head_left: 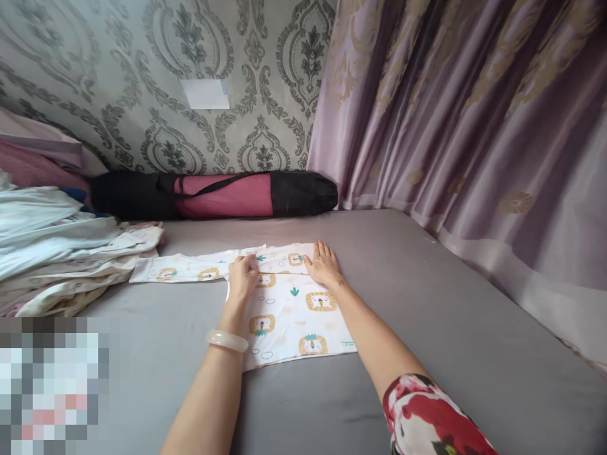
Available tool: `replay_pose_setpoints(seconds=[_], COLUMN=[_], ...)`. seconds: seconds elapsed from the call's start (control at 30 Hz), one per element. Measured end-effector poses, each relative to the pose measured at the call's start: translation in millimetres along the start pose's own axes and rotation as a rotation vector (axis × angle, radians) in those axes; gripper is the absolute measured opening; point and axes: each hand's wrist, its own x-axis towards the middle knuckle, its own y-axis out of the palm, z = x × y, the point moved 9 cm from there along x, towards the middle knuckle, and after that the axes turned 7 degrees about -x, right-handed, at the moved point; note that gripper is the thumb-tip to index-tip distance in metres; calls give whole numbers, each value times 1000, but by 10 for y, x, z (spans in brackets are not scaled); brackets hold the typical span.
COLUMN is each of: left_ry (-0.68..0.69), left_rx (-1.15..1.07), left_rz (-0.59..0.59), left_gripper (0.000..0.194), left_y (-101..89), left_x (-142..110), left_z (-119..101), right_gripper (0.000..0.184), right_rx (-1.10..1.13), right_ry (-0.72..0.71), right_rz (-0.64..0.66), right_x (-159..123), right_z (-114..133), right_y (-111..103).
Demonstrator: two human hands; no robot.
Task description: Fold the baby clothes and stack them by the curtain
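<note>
A small white long-sleeved shirt (pixel 289 316) printed with tan lion faces and green leaves lies flat on the grey bed sheet. One sleeve (pixel 184 268) stretches out to the left, while a strip of the cloth lies folded across the upper part. My left hand (pixel 243 273), with a pale bangle on its wrist, has its fingers curled on the shirt where the sleeve meets the body. Flat on the upper right corner of the shirt rests my right hand (pixel 323 262), its fingers stretched out.
A heap of light clothes (pixel 61 246) lies on the left, close to the sleeve's end. Against the patterned wall (pixel 256 82) is a long black and pink bag (pixel 227 194). Mauve curtains (pixel 427 114) hang along the right side. A blurred patch (pixel 47 385) covers the lower left.
</note>
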Motion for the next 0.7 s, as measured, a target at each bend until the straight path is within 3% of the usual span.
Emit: replay_pose_setpoints(seconds=[0.2,0.47,0.7], left_ry=[13,-44,-83], left_rx=[49,164,154], left_rz=[25,-18,3], left_gripper=[54,35,31], left_y=[10,-2,-24], left_x=[-19,-31,-14], left_z=[-49,67,79], right_gripper=[74,73,72], right_rx=[-28,-40,-19], right_ry=[7,14,20], right_rz=[-10,-18,-22], right_x=[28,25,26], right_z=[-6,0,4], right_y=[23,-4,-3])
